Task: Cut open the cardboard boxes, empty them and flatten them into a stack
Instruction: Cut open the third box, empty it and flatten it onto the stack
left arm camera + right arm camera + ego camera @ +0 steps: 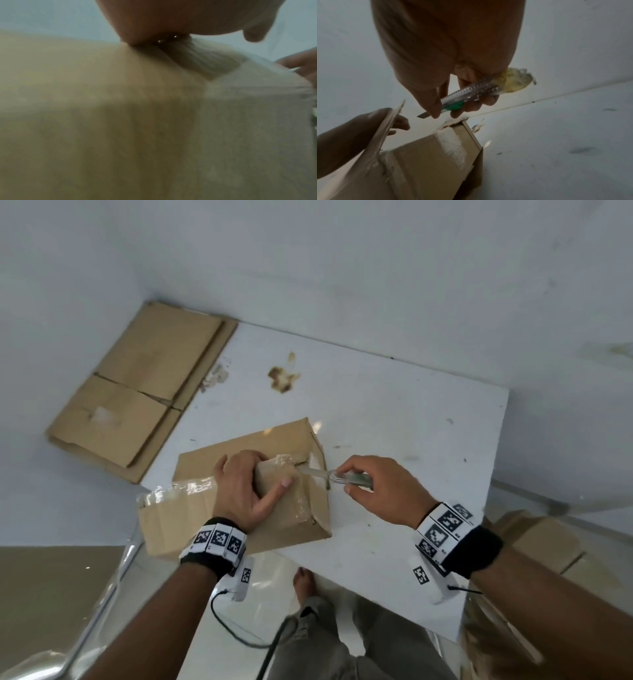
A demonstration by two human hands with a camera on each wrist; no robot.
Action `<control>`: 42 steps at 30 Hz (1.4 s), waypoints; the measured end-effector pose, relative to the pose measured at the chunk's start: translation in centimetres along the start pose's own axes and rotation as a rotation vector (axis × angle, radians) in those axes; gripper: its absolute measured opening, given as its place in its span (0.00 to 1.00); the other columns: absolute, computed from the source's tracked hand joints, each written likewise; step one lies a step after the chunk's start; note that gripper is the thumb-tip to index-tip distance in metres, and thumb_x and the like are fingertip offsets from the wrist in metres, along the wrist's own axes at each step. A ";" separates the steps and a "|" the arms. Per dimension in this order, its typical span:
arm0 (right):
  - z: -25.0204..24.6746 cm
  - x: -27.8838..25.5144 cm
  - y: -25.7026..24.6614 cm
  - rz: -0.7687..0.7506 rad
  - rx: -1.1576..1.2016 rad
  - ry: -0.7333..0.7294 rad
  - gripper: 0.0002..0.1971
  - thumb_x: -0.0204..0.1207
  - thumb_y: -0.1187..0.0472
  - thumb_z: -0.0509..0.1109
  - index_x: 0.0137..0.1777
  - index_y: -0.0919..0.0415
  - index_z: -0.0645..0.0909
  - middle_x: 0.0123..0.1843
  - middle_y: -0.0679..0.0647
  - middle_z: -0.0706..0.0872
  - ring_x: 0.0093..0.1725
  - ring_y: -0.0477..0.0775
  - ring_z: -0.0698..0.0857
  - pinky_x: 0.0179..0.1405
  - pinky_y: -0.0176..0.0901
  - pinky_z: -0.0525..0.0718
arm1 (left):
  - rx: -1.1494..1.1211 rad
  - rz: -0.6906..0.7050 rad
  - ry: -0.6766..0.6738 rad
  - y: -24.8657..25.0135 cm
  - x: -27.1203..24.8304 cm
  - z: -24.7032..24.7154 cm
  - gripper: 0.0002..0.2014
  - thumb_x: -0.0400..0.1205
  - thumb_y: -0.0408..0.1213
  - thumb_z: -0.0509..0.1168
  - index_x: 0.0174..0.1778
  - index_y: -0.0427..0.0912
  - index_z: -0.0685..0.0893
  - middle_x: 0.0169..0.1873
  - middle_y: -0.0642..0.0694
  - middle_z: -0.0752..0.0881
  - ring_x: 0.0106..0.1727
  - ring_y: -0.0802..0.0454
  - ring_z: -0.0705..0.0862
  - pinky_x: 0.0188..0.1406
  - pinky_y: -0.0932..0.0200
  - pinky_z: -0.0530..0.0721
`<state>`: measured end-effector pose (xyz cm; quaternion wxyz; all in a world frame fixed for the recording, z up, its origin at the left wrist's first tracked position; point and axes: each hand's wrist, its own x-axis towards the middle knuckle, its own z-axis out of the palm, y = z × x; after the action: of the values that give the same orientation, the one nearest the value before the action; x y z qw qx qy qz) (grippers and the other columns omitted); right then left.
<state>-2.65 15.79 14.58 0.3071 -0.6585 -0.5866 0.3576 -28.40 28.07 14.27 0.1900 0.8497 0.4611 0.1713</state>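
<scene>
A brown taped cardboard box (205, 518) lies on the white table (394, 440). My left hand (246, 491) grips one of its top flaps (274, 477) and holds it lifted; the same flap (388, 124) shows edge-on in the right wrist view. My right hand (373, 484) holds a clear utility knife (329, 475) with a green slider, its blade (423, 115) out and pointing at the box's taped end (452, 146). The left wrist view is blurred, filled by the box's side (120, 121).
A stack of flattened cardboard (137, 392) lies on the floor at the back left, against the wall. More boxes (541, 539) stand to the right, below the table. A brown stain (282, 378) marks the tabletop. My foot (305, 580) and trouser leg show under the near edge.
</scene>
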 end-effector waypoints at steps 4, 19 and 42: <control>-0.4 1.1 1.3 0.113 -0.066 0.018 0.09 0.81 0.55 0.71 0.60 0.46 0.80 0.46 0.46 0.88 0.44 0.48 0.86 0.42 0.49 0.85 | 0.226 0.088 -0.103 1.9 -0.7 -3.5 0.29 0.65 0.60 0.70 0.53 0.45 0.73 0.50 0.51 0.77 0.49 0.50 0.75 0.63 0.41 0.71; 5.5 -1.2 11.8 0.608 -0.244 -0.168 0.40 0.78 0.74 0.64 0.88 0.54 0.54 0.79 0.66 0.61 0.74 0.70 0.71 0.68 0.56 0.79 | 0.183 -0.141 -0.723 -2.1 -17.8 1.5 0.32 0.79 0.74 0.35 0.82 0.80 0.56 0.86 0.59 0.33 0.87 0.51 0.32 0.85 0.37 0.31; 6.7 5.2 -2.8 0.430 0.810 -0.126 0.52 0.57 0.34 0.85 0.81 0.45 0.67 0.67 0.53 0.87 0.61 0.51 0.89 0.57 0.49 0.86 | -0.682 -0.299 -0.504 1.3 3.0 -5.1 0.36 0.74 0.35 0.75 0.74 0.61 0.67 0.66 0.54 0.85 0.63 0.56 0.87 0.59 0.48 0.88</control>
<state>-9.48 21.24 12.63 0.4224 -0.5692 -0.2674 0.6528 -28.35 30.79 19.67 0.5885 0.6777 0.4351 0.0718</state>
